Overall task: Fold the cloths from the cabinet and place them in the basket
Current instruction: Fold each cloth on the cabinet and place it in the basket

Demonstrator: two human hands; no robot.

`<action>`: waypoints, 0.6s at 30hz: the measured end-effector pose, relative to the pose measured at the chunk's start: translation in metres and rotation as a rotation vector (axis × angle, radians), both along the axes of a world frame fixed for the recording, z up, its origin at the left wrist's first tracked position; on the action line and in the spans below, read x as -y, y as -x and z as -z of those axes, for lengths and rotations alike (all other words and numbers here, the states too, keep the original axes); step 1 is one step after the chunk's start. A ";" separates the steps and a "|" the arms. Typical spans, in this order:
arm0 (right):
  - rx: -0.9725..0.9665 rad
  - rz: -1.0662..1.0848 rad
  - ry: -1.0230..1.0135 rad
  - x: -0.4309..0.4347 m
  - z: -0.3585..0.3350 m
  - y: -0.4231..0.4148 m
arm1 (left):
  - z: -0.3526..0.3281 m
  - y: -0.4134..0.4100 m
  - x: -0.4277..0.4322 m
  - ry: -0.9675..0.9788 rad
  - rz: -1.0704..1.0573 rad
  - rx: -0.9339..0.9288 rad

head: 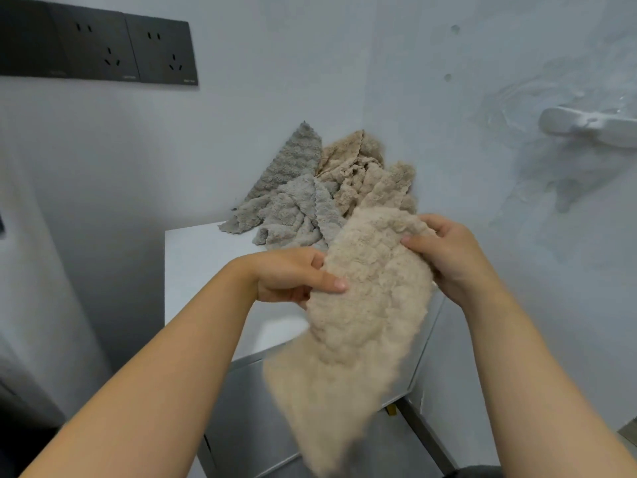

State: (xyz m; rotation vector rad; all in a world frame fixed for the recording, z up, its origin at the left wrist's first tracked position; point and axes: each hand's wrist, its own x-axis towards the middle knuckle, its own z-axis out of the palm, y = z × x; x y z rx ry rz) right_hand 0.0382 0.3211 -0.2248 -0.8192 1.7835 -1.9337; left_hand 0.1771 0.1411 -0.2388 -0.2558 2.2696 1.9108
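A fluffy beige cloth (358, 305) hangs in the air in front of the white cabinet (200, 263). My left hand (293, 277) pinches its left edge and my right hand (444, 253) grips its upper right edge. The lower part of the cloth droops and is blurred. Behind it, a heap lies on the cabinet top against the wall corner: grey cloths (293, 201) on the left and beige cloths (362, 167) on the right. No basket is in view.
Dark wall sockets (100, 46) sit at the upper left. A white wall fitting (586, 129) sticks out at the upper right. The cabinet front (248, 401) is grey metal. A wall rises close on the right.
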 end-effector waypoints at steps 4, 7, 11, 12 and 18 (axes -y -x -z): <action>-0.094 0.191 -0.138 0.010 0.013 0.010 | 0.003 -0.002 -0.012 -0.027 0.038 0.147; -0.049 0.098 -0.146 0.012 0.013 0.013 | 0.010 -0.001 -0.013 -0.041 0.082 0.142; -0.191 -0.044 -0.324 0.021 0.011 0.010 | 0.018 0.008 -0.005 -0.026 -0.192 0.001; -0.202 -0.050 -0.337 0.025 0.010 0.009 | 0.019 0.011 -0.003 -0.041 -0.263 -0.028; 0.000 0.020 -0.202 0.056 0.011 0.020 | 0.020 0.020 0.008 -0.036 -0.654 -0.185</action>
